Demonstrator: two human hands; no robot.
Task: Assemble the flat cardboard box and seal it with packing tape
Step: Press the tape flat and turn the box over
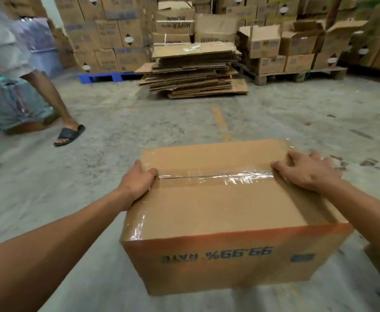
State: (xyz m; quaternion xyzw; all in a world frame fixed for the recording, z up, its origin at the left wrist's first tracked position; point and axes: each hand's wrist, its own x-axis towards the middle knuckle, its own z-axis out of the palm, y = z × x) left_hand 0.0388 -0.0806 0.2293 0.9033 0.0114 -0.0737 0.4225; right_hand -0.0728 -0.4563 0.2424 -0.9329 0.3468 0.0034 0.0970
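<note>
A brown cardboard box [225, 212] is held up in front of me, its flaps closed on top. Clear packing tape [227, 175] runs along the centre seam, and more tape wraps the near left corner. Upside-down blue print reads "99.99% RATE" on the near side. My left hand [138, 180] grips the box's left edge at the seam, thumb on top. On the right edge, my right hand [306, 168] lies with fingers spread over the tape's end. No tape roll is in view.
A stack of flattened cardboard [193, 70] lies on the concrete floor ahead. Stacked cartons on pallets [297, 73] fill the back wall. A person in sandals [70, 134] walks at the left, beside wrapped bundles.
</note>
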